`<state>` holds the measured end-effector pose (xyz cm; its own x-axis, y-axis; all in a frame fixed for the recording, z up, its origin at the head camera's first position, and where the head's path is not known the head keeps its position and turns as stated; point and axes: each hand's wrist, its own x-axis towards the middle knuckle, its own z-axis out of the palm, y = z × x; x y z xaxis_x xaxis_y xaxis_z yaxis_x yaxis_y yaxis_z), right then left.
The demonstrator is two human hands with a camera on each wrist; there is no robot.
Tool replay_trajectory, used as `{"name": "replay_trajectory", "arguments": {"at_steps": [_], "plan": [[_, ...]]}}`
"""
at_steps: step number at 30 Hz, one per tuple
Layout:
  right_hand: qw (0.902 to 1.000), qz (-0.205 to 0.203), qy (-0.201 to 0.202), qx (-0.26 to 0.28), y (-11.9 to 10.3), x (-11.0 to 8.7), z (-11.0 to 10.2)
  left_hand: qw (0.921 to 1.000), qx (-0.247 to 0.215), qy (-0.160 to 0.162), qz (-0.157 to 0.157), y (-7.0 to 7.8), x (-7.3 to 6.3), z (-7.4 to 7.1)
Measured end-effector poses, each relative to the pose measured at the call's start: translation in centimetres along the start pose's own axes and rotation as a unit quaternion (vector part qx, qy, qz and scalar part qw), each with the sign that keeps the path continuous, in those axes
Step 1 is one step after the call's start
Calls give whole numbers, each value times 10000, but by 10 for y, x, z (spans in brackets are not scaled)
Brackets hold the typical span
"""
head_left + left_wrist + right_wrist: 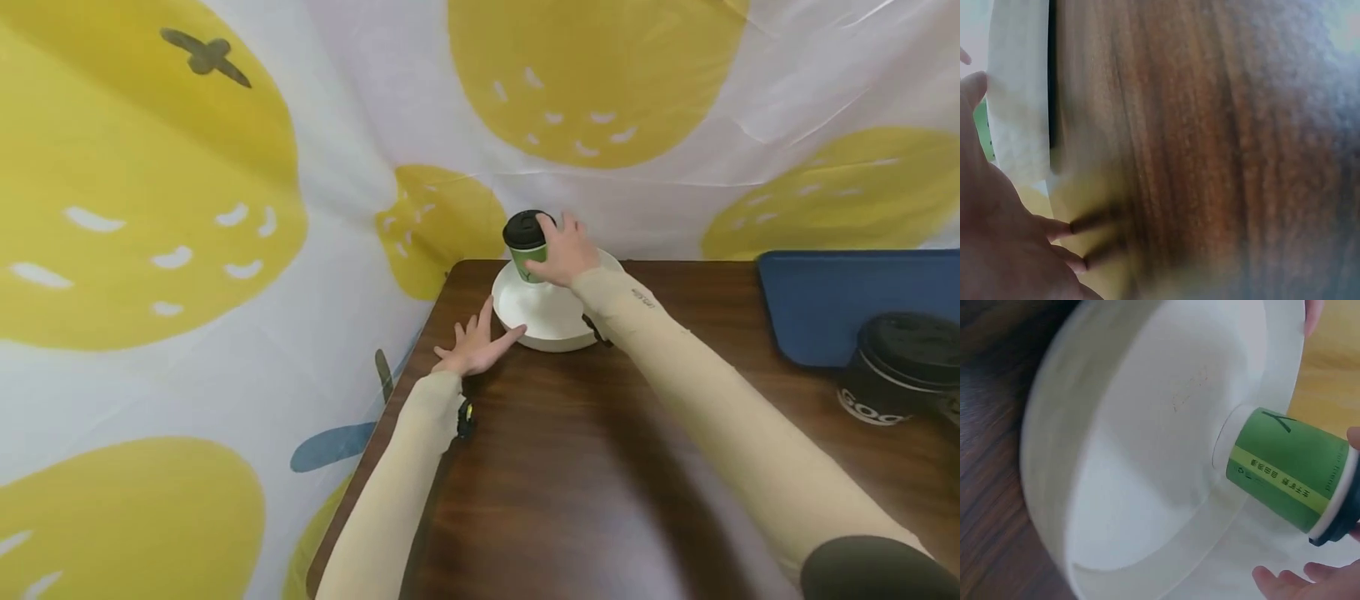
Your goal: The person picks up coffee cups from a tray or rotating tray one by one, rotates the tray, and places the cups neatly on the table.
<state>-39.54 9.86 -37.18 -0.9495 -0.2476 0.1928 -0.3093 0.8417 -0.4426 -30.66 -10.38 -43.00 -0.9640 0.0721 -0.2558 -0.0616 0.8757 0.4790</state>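
A green paper cup point(1288, 469) with a black lid point(524, 228) stands over the far left part of a round white dish point(543, 312). My right hand point(567, 252) grips the cup near its lid, coming from the right. In the right wrist view the cup's white base meets the dish inside its rim; whether its weight rests there I cannot tell. With fingers spread, my left hand point(474, 344) lies against the dish's near left side, thumb at the rim. The left wrist view shows this hand point(997, 231) beside the dish's outer wall point(1019, 94).
The dish sits near the back left corner of a brown wooden table point(540, 467). At the right are a blue tray point(817, 308) and a large black lidded cup point(892, 375) by its near edge. A lemon-print cloth point(337, 100) hangs behind and at the left.
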Motion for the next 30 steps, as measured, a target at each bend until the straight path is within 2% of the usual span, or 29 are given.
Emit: {"name": "replay_trajectory", "arguments": {"at_steps": [6,13,18,24,30], "plan": [[9997,6,14,229,10,1,-2,9998,109,-149,1,13,1,12],[9980,38,327,535,14,2,-6,9998,54,-57,160,24,-1,14],[9965,32,345,763,17,0,-7,9998,145,-90,77,23,2,17],[9942,65,267,1043,18,-12,-12,9996,228,-168,53,18,9,20],[9884,32,416,1460,24,-24,-22,9994,308,-57,122,15,11,11]]}}
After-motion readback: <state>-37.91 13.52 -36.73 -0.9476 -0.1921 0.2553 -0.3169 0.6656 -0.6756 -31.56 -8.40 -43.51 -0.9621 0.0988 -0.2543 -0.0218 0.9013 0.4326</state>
